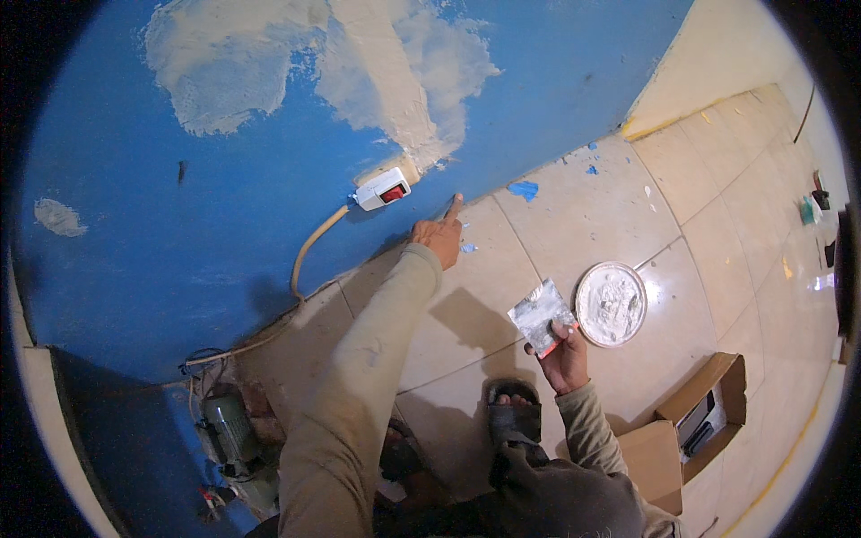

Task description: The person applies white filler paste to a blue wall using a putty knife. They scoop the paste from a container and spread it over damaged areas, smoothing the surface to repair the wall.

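My left hand (438, 240) reaches out near the foot of the blue wall (242, 193), its index finger stretched toward the wall's lower edge. It holds nothing that I can see; its other fingers are partly hidden. Just above it, a white switch box with a red rocker (384, 190) is fixed to the wall. My right hand (567, 359) grips a flat metal putty scraper (542, 316), its wide blade smeared with grey-white filler. Right beside the scraper, a round plate of white putty (612, 303) lies on the tiles. Patches of pale putty (381, 67) cover the wall higher up.
A beige cable (309, 247) runs from the switch box down to a green motor pump (231, 430) at lower left. An open cardboard box (655, 457) stands at lower right. Blue paint flakes (523, 190) lie on the tiled floor (457, 359). My sandalled foot (514, 408) is below.
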A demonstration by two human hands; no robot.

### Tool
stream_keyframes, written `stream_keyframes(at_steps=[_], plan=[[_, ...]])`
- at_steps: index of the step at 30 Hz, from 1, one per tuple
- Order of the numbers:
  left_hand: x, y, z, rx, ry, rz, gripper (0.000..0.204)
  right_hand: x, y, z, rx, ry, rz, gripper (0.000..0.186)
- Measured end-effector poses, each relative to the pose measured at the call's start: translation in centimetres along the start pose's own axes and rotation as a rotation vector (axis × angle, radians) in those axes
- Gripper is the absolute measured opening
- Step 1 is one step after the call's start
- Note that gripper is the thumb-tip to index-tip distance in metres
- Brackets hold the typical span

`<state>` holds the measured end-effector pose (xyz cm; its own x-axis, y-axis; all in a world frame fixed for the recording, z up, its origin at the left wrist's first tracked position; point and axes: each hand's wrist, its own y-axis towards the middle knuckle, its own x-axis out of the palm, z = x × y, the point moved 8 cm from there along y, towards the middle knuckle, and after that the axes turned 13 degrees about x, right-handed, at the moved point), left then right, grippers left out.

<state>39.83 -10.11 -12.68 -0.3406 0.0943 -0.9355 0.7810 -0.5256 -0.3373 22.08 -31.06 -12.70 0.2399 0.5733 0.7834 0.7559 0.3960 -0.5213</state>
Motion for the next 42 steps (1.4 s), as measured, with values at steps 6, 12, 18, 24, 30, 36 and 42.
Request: stream_keyframes(at_steps=[6,12,18,24,30,36,42], plan=[[-2.0,-1.6,-0.5,-0.051,-0.153,0.191,0.023,0.9,0.4,-0.4,-0.020,-0.036,-0.008,0.046],[4.2,-10.6,0.2,-0.190,-1.602,0.660,0.013,3.8,-0.3,-2.7,-0.296,-0.737,0.130,0.031],[-1.0,-14.8,6.5,-0.339,-2.270,0.785,0.009,14.6,-2.6,-2.4,-1.073,-1.491,-0.144,0.045],[-5.7,-18.7,4.3,-0.202,-1.860,1.149,0.014,9.2,0.0,-1.9,-0.944,-1.628,-0.041,0.046],[-8.8,-20.7,5.0,-0.166,-1.210,1.181,0.028,5.9,-2.2,-3.5,-0.220,-0.504,0.117,0.022],[-10.8,-20.9,11.5,0.255,-0.390,0.963,0.028,8.3,-1.8,-0.5,0.180,-0.197,0.033,0.018],[-7.1,-22.5,8.7,0.276,-0.134,0.683,0.031,8.3,-2.6,-0.9,0.190,-0.009,-0.220,0.037]])
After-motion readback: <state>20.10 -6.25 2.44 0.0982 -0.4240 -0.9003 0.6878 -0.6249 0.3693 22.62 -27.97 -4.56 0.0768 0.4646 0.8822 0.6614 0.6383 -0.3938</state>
